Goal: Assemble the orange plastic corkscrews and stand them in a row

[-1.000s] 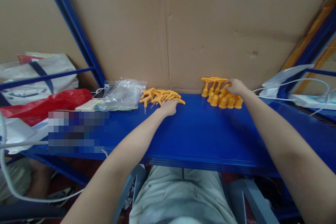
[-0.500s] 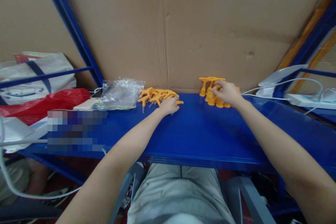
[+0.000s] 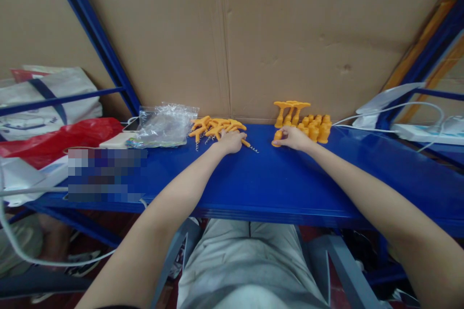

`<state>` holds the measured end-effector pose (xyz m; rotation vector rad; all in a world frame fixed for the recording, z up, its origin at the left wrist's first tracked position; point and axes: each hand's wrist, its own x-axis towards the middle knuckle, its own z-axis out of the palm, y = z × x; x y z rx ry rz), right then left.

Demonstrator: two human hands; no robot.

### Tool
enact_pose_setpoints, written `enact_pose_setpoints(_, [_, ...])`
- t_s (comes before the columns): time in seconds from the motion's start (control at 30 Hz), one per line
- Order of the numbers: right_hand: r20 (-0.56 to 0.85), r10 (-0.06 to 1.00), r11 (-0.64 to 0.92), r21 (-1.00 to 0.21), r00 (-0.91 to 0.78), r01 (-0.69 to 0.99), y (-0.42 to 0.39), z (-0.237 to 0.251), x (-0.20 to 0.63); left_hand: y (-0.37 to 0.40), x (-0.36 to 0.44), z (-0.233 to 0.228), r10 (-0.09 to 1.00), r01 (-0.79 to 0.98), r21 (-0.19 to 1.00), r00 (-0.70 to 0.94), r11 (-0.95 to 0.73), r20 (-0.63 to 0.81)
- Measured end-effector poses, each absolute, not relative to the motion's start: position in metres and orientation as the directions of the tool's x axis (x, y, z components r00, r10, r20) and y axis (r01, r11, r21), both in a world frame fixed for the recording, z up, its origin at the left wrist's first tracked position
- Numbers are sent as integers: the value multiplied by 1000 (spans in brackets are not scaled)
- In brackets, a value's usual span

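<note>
Corkscrew (image 3: 249, 146) under left hand (image 3: 232, 141), long axis level, tip pointing right.

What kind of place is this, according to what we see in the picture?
Probably a small assembly or packing station in a workshop or storeroom. A blue metal shelf backed with cardboard serves as the bench, and it holds many identical orange corkscrew parts and orange bases sorted into groups, beside clear plastic bags.

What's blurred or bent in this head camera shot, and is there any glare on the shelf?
Head view: a pixelated block masks part of the blue shelf at left; wide-angle distortion splays the blue uprights; soft sheen on the shelf front, no hard glare; orange parts under the left hand and right hand stay reasonably sharp.
</note>
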<state>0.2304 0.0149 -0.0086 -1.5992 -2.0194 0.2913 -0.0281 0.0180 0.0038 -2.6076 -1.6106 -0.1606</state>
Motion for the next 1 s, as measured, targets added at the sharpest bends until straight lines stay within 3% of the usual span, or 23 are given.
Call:
enact_pose_setpoints(0.07, [271,955,237,-445,-123,864,13,-7,229,16,-28,6,889,901,-21,431,-433,153])
enact_pose_setpoints(0.2, [397,916,143,-178,-62,973,2,4,226,17,-27,6,903,916,35,387,-399,185])
enact_pose_setpoints(0.3, [457,875,180,1,-161,984,-7,12,224,18,-26,4,891,908,80,383,-412,244])
enact_pose_setpoints(0.4, [455,857,221,96,-241,970,-12,16,221,18,-24,3,874,895,106,389,-434,290])
enact_pose_setpoints(0.83, [387,891,222,85,-237,971,-18,18,217,19,-25,1,844,875,127,398,-467,360])
enact_pose_setpoints(1.0, [428,794,441,81,-431,894,-14,13,216,24,-23,-5,783,813,169,445,-557,435])
